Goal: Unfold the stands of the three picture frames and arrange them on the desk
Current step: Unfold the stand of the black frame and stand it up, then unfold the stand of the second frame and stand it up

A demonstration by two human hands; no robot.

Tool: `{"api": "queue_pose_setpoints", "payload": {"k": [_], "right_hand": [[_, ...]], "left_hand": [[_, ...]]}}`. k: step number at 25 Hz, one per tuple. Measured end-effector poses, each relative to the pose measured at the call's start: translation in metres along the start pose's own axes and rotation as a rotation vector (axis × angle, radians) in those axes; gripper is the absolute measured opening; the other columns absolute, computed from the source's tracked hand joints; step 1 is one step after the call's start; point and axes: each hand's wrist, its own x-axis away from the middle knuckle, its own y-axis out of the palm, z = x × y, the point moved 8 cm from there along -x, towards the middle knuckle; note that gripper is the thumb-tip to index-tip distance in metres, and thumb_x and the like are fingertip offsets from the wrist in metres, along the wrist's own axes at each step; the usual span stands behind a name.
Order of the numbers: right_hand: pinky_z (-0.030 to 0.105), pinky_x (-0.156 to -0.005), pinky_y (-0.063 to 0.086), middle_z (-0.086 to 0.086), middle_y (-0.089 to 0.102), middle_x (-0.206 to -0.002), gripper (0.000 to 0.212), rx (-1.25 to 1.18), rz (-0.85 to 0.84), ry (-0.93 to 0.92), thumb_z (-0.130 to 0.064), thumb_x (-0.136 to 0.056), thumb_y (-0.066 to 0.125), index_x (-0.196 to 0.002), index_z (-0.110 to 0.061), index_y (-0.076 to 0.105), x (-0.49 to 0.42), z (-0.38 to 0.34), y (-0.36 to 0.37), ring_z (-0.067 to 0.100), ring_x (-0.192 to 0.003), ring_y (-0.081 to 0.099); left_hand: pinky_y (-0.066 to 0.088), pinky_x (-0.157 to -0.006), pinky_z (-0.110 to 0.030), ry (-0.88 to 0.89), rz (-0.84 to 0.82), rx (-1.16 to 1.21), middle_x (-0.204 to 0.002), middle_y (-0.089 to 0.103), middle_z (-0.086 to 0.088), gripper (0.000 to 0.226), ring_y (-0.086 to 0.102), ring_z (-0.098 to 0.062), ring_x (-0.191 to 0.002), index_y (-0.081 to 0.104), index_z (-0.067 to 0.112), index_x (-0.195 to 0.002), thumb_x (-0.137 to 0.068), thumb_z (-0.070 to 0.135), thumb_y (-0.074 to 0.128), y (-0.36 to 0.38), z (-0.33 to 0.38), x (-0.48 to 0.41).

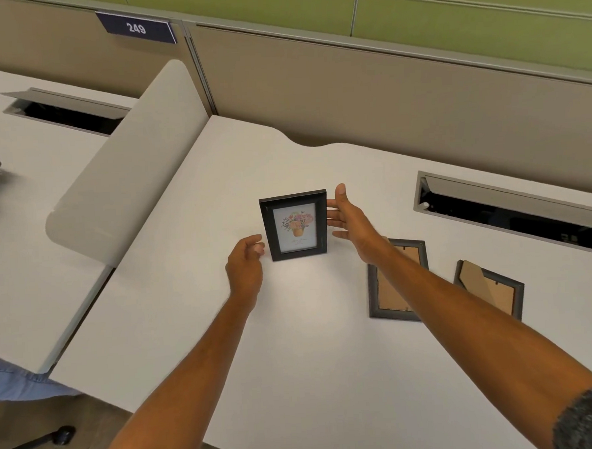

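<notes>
A black picture frame (294, 224) with a flower print stands upright on the white desk (294, 344), facing me. My left hand (247, 261) hovers just left of its lower corner, fingers loosely curled, holding nothing. My right hand (347, 218) is beside the frame's right edge, fingers spread; its fingertips are at or just off the edge. Two more frames lie face down to the right: a grey one (398, 280) partly under my right forearm, and a second (490, 288) with its brown cardboard stand partly raised.
A grey divider panel (123, 164) rises on the desk's left side. An open cable tray slot (513, 209) sits at the back right. A beige partition wall (383, 92) runs behind the desk. A chair base (62, 435) is on the floor at lower left.
</notes>
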Motion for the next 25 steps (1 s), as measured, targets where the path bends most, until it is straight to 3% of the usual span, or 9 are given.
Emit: {"api": "queue_pose_setpoints", "payload": {"k": [3,5,7,14,20,25], "right_hand": [[0.055,-0.117,0.047,0.009,0.065,-0.148,0.072,-0.003,0.1,-0.028,-0.068,-0.107,0.026,-0.146,-0.017,0.06,0.012,0.006,-0.019,0.029,-0.133,0.062],[0.054,-0.113,0.05,0.01,0.069,-0.14,0.07,-0.032,0.16,-0.04,-0.064,-0.109,0.026,-0.141,-0.014,0.065,0.023,0.01,-0.033,0.03,-0.127,0.067],[0.053,-0.11,0.054,0.012,0.073,-0.133,0.07,-0.072,0.202,-0.031,-0.062,-0.11,0.027,-0.135,-0.011,0.068,0.035,0.017,-0.047,0.033,-0.121,0.071],[0.04,-0.088,0.061,0.011,0.082,-0.111,0.074,-0.188,0.297,-0.01,-0.067,-0.108,0.027,-0.121,-0.013,0.076,0.101,0.051,-0.109,0.03,-0.103,0.077],[0.043,-0.094,0.06,0.008,0.081,-0.116,0.074,-0.216,0.429,-0.006,-0.066,-0.108,0.023,-0.125,-0.015,0.074,0.161,0.095,-0.192,0.027,-0.106,0.078],[0.033,-0.076,0.059,0.002,0.081,-0.102,0.058,-0.225,0.64,0.114,-0.065,-0.108,0.039,-0.109,-0.021,0.077,0.21,0.141,-0.251,0.019,-0.093,0.076]], "left_hand": [[0.061,-0.085,-0.033,-0.061,0.215,0.009,-0.107,0.077,-0.012,0.027,0.076,-0.031,-0.101,0.072,0.012,-0.118,-0.109,0.012,0.047,-0.016,-0.009,0.024],[0.053,-0.068,-0.024,-0.096,0.234,0.031,-0.102,0.076,-0.012,0.03,0.076,-0.032,-0.096,0.071,0.012,-0.113,-0.107,0.006,0.042,-0.012,-0.016,0.043],[0.048,-0.064,-0.021,-0.117,0.21,0.035,-0.101,0.076,-0.013,0.032,0.075,-0.031,-0.094,0.07,0.012,-0.112,-0.106,0.004,0.04,0.0,-0.019,0.061],[0.051,-0.064,-0.022,-0.101,-0.05,0.024,-0.099,0.075,-0.007,0.031,0.074,-0.023,-0.088,0.07,0.018,-0.112,-0.101,0.003,0.044,0.076,-0.002,0.123],[0.062,-0.078,-0.029,-0.064,-0.394,-0.073,-0.098,0.078,-0.005,0.028,0.074,-0.019,-0.086,0.076,0.02,-0.106,-0.103,0.006,0.051,0.167,0.001,0.178],[0.06,-0.076,-0.025,-0.104,-0.574,-0.184,-0.106,0.079,-0.008,0.028,0.071,-0.017,-0.09,0.08,0.017,-0.105,-0.101,0.004,0.055,0.235,-0.011,0.221]]}}
